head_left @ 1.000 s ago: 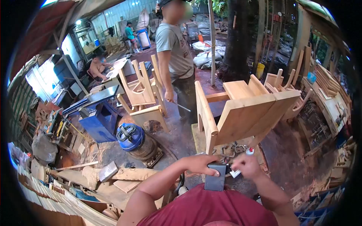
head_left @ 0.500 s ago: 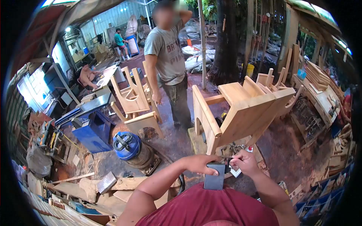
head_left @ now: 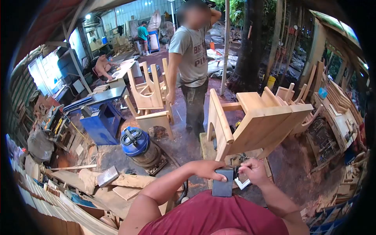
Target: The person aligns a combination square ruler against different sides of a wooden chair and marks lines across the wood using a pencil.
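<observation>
My left hand (head_left: 210,170) is wrapped over the top of a grey rectangular box-shaped thing (head_left: 222,188), held close to my chest. My right hand (head_left: 253,171) is closed in a pinch beside the box's right side, by a small dark part (head_left: 236,171); what the fingertips hold is too small to make out. Just below that hand shows a white angled piece (head_left: 243,183). In front of both hands stands a light wooden chair (head_left: 266,123) with a broad plank panel facing me.
A blue-topped shop vacuum (head_left: 135,143) stands ahead on the left, near stacked wooden chairs (head_left: 150,100). A person in a grey shirt (head_left: 192,58) stands beyond. Wood scraps (head_left: 133,181) lie at lower left; a workbench (head_left: 338,113) is at right.
The view has turned slightly left, so the surroundings appear farther right. Both hands stay at the grey box, with the right fingers shifted only slightly. A distant person in teal has turned.
</observation>
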Tool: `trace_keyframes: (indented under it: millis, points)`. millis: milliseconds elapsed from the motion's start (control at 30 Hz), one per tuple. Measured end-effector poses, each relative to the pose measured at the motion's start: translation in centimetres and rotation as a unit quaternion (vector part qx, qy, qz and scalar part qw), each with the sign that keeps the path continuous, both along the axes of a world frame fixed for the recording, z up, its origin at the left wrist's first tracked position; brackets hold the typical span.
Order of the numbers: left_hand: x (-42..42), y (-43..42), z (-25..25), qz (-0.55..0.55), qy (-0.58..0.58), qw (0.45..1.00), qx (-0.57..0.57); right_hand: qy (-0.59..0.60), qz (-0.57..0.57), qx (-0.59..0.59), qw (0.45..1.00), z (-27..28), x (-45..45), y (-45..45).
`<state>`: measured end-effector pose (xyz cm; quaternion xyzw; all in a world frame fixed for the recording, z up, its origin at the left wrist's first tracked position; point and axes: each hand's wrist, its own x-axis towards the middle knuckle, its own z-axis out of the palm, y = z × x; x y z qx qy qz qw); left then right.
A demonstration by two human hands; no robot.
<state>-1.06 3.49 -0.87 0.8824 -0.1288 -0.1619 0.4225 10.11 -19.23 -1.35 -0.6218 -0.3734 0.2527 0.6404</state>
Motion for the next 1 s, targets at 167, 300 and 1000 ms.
trace_keyframes:
  millis: [167, 300, 1000]
  points:
    - [-1.1, -0.9, 2.8, 0.004, 0.032, 0.999, 0.011, -0.157, 0.034, -0.247, 0.956, -3.6, 0.1, -2.2]
    - [-0.5, -0.5, 1.7, -0.002, 0.027, 1.0, 0.012, -0.134, 0.159, -0.198, 0.958, -0.9, -1.8, -4.5]
    - [-1.5, -0.1, 1.5, 0.022, 0.069, 0.997, -0.018, 0.014, 0.105, -0.087, 0.99, 0.5, 0.1, -1.2]
